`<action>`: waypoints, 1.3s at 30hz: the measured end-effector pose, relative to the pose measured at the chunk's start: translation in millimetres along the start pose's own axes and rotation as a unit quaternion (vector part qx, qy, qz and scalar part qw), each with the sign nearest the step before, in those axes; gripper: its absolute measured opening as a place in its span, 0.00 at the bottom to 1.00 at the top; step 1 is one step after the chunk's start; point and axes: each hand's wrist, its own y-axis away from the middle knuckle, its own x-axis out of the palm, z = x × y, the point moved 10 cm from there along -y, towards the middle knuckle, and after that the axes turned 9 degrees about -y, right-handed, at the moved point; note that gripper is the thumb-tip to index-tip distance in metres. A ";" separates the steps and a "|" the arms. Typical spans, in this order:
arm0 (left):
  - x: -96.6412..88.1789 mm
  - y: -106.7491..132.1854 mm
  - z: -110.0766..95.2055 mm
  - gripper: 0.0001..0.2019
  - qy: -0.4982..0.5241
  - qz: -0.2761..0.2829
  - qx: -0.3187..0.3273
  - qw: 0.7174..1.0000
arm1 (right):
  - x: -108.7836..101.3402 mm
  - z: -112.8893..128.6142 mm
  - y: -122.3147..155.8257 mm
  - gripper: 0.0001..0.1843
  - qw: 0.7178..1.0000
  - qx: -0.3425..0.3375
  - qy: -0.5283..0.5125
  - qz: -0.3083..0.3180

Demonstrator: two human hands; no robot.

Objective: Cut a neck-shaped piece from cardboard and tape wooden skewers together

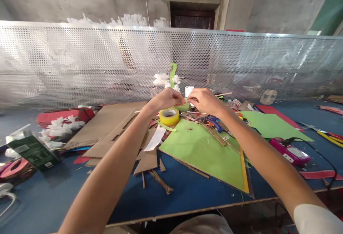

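Note:
Both of my arms reach out over a blue worktable [171, 198]. My left hand [165, 99] and my right hand [205, 101] meet at the far middle, both pinched on a small green piece [184, 106] held between them. Just below my left hand sits a yellow roll of tape [169, 116] with a loose green strip at its base. A large green card on cardboard [206, 152] lies under my right forearm.
Brown cardboard sheets [112, 127] lie at the left with white paper flowers [59, 127] and a dark green carton [33, 150]. A blue glue gun [214, 122], green paper [270, 125] and a magenta device with cable [291, 152] are on the right. A perforated metal screen [107, 62] backs the table.

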 end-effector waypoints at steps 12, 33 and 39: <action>1.9 0.2 2.0 0.13 -0.042 0.006 0.011 0.999 | -3.9 -0.1 -0.3 0.11 0.999 0.041 -0.033 0.010; 10.6 -1.3 7.8 0.10 -0.184 0.052 -0.036 0.981 | 20.7 -1.7 -2.9 0.10 0.996 0.081 0.014 0.040; 12.9 -3.4 14.1 0.09 -0.108 0.072 -0.029 0.991 | 18.1 -1.1 -2.4 0.09 0.996 0.084 -0.011 0.040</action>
